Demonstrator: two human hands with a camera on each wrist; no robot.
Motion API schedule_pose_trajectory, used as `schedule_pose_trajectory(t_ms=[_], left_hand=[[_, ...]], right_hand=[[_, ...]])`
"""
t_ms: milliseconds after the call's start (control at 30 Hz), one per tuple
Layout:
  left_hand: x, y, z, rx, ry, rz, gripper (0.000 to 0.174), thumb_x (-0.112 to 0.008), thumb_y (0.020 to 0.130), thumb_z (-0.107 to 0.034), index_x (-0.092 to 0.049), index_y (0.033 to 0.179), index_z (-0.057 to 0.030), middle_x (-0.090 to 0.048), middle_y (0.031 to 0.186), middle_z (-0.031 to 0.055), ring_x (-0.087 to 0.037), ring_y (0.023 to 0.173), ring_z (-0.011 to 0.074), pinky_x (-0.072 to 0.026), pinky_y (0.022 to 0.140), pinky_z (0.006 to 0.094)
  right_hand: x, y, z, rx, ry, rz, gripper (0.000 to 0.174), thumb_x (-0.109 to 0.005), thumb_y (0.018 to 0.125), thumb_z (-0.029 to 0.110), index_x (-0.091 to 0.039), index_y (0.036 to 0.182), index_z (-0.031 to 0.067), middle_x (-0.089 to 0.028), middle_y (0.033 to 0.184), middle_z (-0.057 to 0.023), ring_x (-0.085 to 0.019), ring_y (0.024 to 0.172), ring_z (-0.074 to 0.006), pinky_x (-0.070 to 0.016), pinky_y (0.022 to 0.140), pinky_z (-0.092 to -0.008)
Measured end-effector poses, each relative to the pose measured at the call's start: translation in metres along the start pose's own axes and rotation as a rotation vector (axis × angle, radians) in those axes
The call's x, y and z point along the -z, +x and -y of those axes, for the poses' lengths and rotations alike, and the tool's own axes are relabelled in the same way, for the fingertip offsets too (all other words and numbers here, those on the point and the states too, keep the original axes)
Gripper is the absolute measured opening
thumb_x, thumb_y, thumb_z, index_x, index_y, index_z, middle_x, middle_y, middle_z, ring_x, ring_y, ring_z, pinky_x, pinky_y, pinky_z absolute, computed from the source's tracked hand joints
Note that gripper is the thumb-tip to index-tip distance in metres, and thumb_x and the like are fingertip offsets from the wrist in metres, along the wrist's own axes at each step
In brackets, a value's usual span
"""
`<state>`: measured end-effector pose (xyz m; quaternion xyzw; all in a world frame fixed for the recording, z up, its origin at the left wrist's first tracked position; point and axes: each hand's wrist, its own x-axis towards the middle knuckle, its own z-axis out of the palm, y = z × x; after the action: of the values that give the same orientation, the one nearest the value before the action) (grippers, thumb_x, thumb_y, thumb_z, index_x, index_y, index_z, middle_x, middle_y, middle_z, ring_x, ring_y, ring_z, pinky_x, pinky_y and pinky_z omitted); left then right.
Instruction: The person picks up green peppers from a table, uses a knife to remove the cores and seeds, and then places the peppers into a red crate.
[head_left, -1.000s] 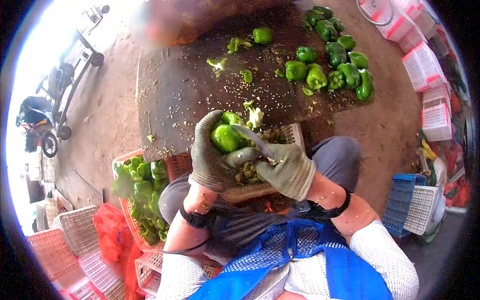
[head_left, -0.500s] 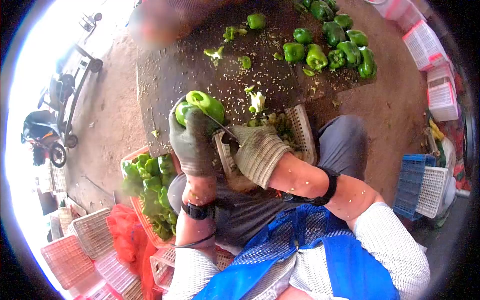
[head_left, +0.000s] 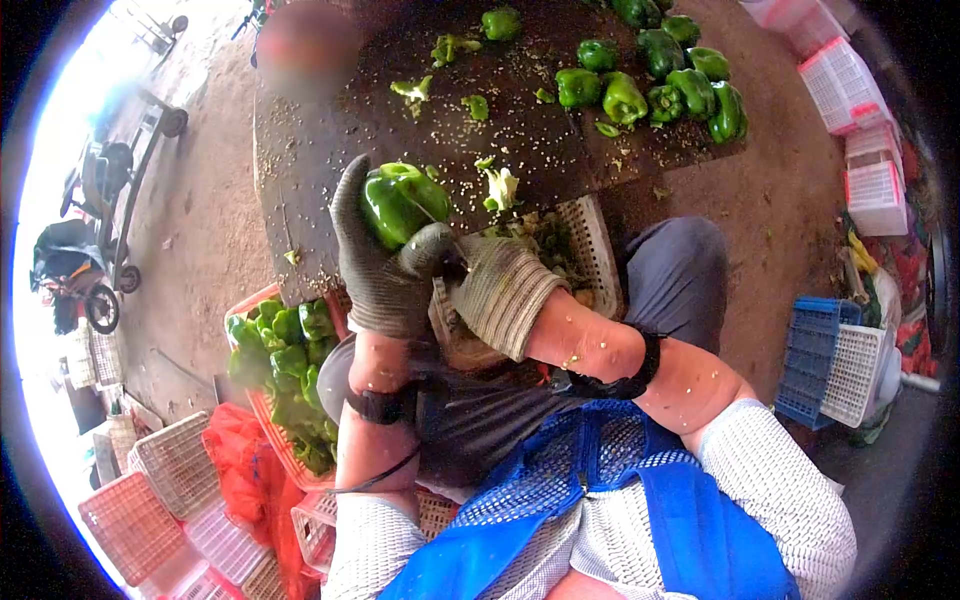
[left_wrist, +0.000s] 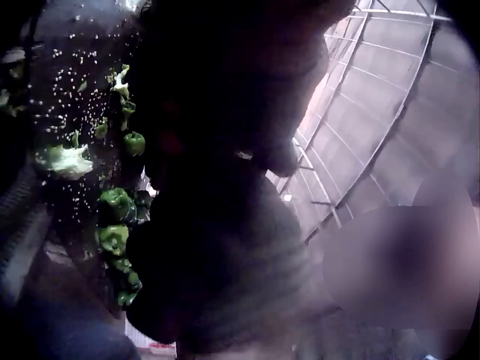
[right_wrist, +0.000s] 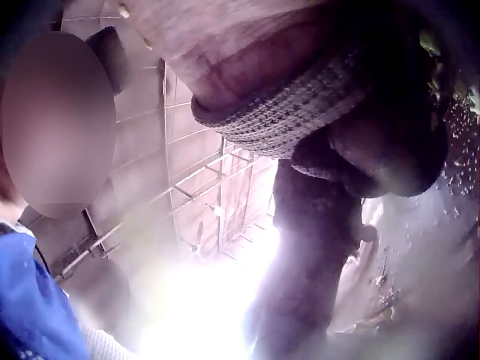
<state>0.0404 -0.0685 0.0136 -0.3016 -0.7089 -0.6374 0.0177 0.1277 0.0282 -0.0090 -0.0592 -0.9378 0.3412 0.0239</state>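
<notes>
Left grip (head_left: 385, 270): curled round pepper (head_left: 400, 205), over worktop (head_left: 310, 150) edge.
Right grip (head_left: 500, 290): against left thumb; closure cannot be told.
Basket (head_left: 595, 250): beneath both.

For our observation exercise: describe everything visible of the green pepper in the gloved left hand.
The green pepper is glossy, lobed and looks whole from this side. The grey-gloved left hand grips it from below, fingers curled up its left side, thumb across its lower right, above the dark seed-strewn board. The gloved right hand is close beside it; contact cannot be told.

Grey knit gloves (head_left: 385, 275); blue mesh apron (head_left: 610, 470)
</notes>
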Motion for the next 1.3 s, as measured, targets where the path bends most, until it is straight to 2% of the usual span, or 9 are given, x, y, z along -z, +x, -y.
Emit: schedule_pose_trajectory(t_ms=[167,300,400,600,700,767,933,1033,1300], left_hand=[[-0.014,0.002,0.006,0.091,-0.295,-0.188,0.061,-0.064,0.088,-0.050,-0.050,0.125,-0.0026,-0.060,0.109,0.0090,-0.059,0.096,0.0194,-0.0521,0.082,0.0322],[-0.004,0.018,0.017,0.345,-0.513,-0.248,0.051,-0.051,0.094,-0.055,-0.055,0.109,-0.0066,-0.061,0.096,0.0053,-0.061,0.082,0.0173,-0.0523,0.073,0.0310],[0.016,0.037,0.026,0.515,-0.735,-0.331,0.051,-0.048,0.093,-0.060,-0.060,0.101,-0.0110,-0.063,0.088,0.0024,-0.062,0.076,0.0166,-0.0506,0.065,0.0293],[0.004,0.022,0.013,0.707,-0.884,0.114,0.067,-0.050,0.085,-0.071,-0.063,0.097,-0.0067,-0.058,0.081,0.0010,-0.057,0.072,0.0135,-0.0469,0.064,0.0256],[-0.007,0.001,0.016,0.781,-0.622,0.350,0.067,-0.051,0.089,-0.066,-0.061,0.107,-0.0020,-0.063,0.092,0.0061,-0.059,0.081,0.0127,-0.0497,0.072,0.0264],[-0.015,-0.005,0.007,0.574,-0.453,0.369,0.061,-0.053,0.092,-0.057,-0.059,0.111,0.0002,-0.065,0.095,0.0087,-0.061,0.085,0.0147,-0.0501,0.075,0.0277],[-0.021,0.003,-0.019,0.156,0.032,0.453,0.057,-0.061,0.090,-0.049,-0.056,0.113,0.0018,-0.065,0.095,0.0181,-0.064,0.088,0.0245,-0.0506,0.077,0.0357],[-0.021,0.001,-0.025,0.164,0.075,0.510,0.060,-0.063,0.088,-0.050,-0.055,0.120,0.0006,-0.066,0.102,0.0188,-0.065,0.096,0.0253,-0.0503,0.083,0.0349],[-0.041,-0.002,-0.003,0.300,-0.316,0.456,0.063,-0.055,0.092,-0.054,-0.053,0.126,0.0000,-0.065,0.109,0.0113,-0.061,0.100,0.0179,-0.0484,0.089,0.0314]], right_hand=[[0.025,0.004,0.029,-0.126,0.163,-0.022,0.020,-0.054,0.089,0.019,-0.068,0.097,0.0072,-0.066,0.086,-0.0223,-0.064,0.079,-0.0389,-0.0527,0.072,-0.0457],[-0.042,0.016,0.001,0.044,-0.405,0.038,0.020,-0.057,0.087,0.018,-0.069,0.098,0.0067,-0.067,0.090,-0.0226,-0.066,0.081,-0.0370,-0.0530,0.073,-0.0445],[0.002,0.004,0.019,-0.351,0.128,0.101,0.023,-0.058,0.086,0.016,-0.069,0.103,0.0058,-0.067,0.095,-0.0232,-0.066,0.087,-0.0373,-0.0533,0.075,-0.0435],[0.044,-0.039,-0.028,-0.310,0.367,-0.037,0.054,-0.064,0.087,0.016,-0.045,0.137,0.0079,-0.067,0.108,-0.0178,-0.066,0.095,-0.0299,-0.0525,0.083,-0.0364],[0.076,-0.036,-0.018,-0.158,0.463,-0.114,0.071,-0.068,0.084,0.016,-0.034,0.146,0.0115,-0.063,0.118,-0.0155,-0.062,0.103,-0.0251,-0.0487,0.090,-0.0334],[0.096,-0.031,-0.008,-0.083,0.569,-0.104,0.079,-0.073,0.080,0.015,-0.033,0.148,0.0119,-0.059,0.126,-0.0118,-0.057,0.111,-0.0161,-0.0450,0.096,-0.0308],[0.075,-0.022,-0.022,0.125,0.529,-0.144,0.086,-0.082,0.075,0.025,-0.034,0.145,0.0083,-0.060,0.121,-0.0109,-0.059,0.110,-0.0208,-0.0462,0.095,-0.0324],[0.070,-0.031,-0.028,0.067,0.304,-0.223,0.079,-0.081,0.075,0.022,-0.040,0.142,0.0086,-0.061,0.121,-0.0104,-0.059,0.110,-0.0220,-0.0468,0.095,-0.0337],[0.068,-0.032,-0.018,-0.054,0.615,-0.346,0.058,-0.075,0.076,0.016,-0.053,0.129,0.0072,-0.064,0.109,-0.0156,-0.064,0.100,-0.0256,-0.0500,0.088,-0.0352]])
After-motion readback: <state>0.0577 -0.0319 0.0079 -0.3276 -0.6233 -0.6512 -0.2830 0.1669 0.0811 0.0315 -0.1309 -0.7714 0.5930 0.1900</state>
